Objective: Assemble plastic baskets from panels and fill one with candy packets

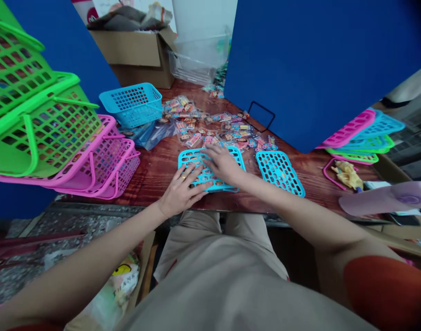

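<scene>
Directly in front of me on the table is a blue perforated plastic basket lid point(215, 185), with coloured bits showing through its holes. Across its left and front side lies my left hand point(179, 191), fingers spread, a ring on one of them. My right hand point(223, 164) rests over the lid's middle, fingers stretched out and slightly bent. Both hands look open and grip nothing. What sits beneath the lid is mostly hidden. Just to the right, a second blue perforated lid point(279, 172) lies flat on the wood.
Small cartoon-printed packets point(210, 133) are scattered behind the lids. A blue basket point(133, 105) stands back left, beside stacked green baskets point(62, 124) and pink baskets point(110, 161). Coloured lids point(362, 133), a purple bottle point(383, 198) and a cardboard box point(134, 50) flank the table.
</scene>
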A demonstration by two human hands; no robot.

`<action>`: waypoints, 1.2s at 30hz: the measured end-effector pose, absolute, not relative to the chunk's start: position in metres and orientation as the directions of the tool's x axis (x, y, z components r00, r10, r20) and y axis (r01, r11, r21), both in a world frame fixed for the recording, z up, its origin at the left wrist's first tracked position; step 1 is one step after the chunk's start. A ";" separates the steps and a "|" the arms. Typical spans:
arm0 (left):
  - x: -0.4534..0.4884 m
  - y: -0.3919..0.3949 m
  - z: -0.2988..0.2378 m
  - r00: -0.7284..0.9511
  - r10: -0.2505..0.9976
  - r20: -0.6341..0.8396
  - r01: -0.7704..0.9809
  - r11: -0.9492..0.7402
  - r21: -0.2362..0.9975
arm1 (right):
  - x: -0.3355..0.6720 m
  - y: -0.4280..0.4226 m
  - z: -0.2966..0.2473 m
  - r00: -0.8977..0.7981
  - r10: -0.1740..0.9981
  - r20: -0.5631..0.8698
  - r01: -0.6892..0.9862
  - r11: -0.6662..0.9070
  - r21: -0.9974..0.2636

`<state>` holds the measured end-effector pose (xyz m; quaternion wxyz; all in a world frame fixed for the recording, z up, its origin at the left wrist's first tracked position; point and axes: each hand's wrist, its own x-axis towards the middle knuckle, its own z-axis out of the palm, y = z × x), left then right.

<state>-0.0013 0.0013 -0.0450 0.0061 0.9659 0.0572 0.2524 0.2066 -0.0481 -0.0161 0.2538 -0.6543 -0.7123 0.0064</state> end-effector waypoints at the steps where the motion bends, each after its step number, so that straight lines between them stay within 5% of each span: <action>1: -0.002 0.001 -0.044 0.865 0.116 0.488 0.109 -0.993 0.043 | 0.213 -0.048 -0.013 -0.008 0.927 0.376 0.909 0.163 -0.384; 7: -0.001 -0.006 -0.028 0.869 0.168 0.466 0.135 -0.985 0.104 | 0.248 -0.052 -0.007 0.195 0.940 0.281 0.928 -0.084 -0.362; 11: 0.005 -0.003 -0.016 0.825 0.273 0.495 0.148 -0.949 0.278 | 0.264 -0.058 -0.018 0.368 0.922 0.120 0.852 -0.283 -0.440; 16: 0.021 0.017 -0.014 0.454 0.680 0.575 0.439 -0.733 0.520 | 0.260 -0.065 -0.024 0.430 0.891 0.142 0.843 -0.341 -0.415; 19: 0.027 0.027 -0.026 0.206 0.893 0.401 0.491 -0.448 0.747 | 0.252 -0.066 -0.022 0.416 0.892 0.176 0.889 -0.359 -0.283; 23: 0.031 0.028 -0.044 0.240 0.969 0.060 0.150 -0.098 0.984 | 0.250 -0.065 -0.021 0.260 0.939 0.225 0.965 -0.247 -0.084; 30: 0.033 0.024 -0.044 0.246 0.969 -0.021 0.009 0.019 1.000 | 0.258 -0.048 -0.013 0.027 0.972 0.232 1.000 -0.026 -0.008; 36: 0.034 0.028 -0.045 0.232 0.970 -0.069 -0.042 0.081 0.996 | 0.230 -0.002 0.001 -0.054 0.976 0.212 0.957 0.111 -0.269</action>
